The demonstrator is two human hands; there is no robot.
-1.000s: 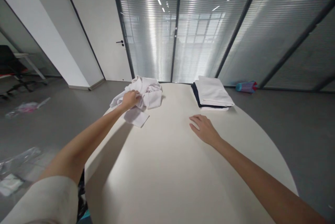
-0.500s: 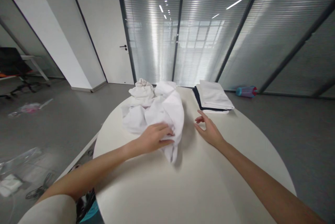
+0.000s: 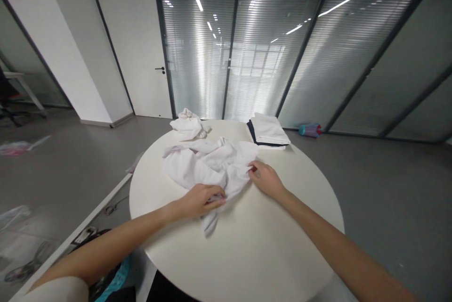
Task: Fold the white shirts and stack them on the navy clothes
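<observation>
A crumpled white garment, its exact kind not clear from the folds, lies spread across the middle of the round table. Its near edge is gripped by my left hand, fingers curled over the cloth, and one narrow end hangs down toward me on the tabletop. At the garment's right edge my right hand pinches the fabric between thumb and fingers. Behind it sits a separate bunched white cloth. To the far right rests a stack of folded white clothes with a dark folded piece in it.
Beyond the table stand glass partitions and a white door. A blue and red striped item lies on the floor at the right. Cables and clear plastic lie on the floor at the left.
My right hand has moved from bare tabletop to the garment's right edge and now pinches it. The garment has spread wider and nearer, apart from the bunched cloth behind. The view has shifted.
</observation>
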